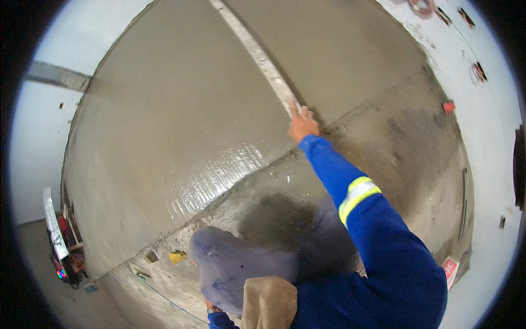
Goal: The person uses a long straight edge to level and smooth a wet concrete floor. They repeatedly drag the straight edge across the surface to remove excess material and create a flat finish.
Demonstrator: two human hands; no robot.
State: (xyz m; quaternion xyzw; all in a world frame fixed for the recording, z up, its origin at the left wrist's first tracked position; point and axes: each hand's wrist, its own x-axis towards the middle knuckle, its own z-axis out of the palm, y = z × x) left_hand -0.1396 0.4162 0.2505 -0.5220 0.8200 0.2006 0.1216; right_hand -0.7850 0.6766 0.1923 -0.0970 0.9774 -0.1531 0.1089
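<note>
My right hand (303, 125) reaches forward and grips the near end of a long, pale straightedge (257, 57). The index finger lies along the bar's top, and the thumb is hard to make out. Beneath the straightedge spreads smooth, wet grey mortar (159, 109), glossy and rippled close to my knees. The bar runs away from me toward the far edge. Only a sliver of my left hand (209, 303) shows beside my bent leg, just above a wristwatch (212, 310); its fingers are hidden.
A step-like edge separates the mortar from the rougher floor (416, 181) where I crouch. A yellow sponge-like piece (177, 256), a flat float-like board (138, 270) and a thin hose (170, 300) lie left. White walls (487, 44) carry wires. Assorted gear (66, 241) stands far left.
</note>
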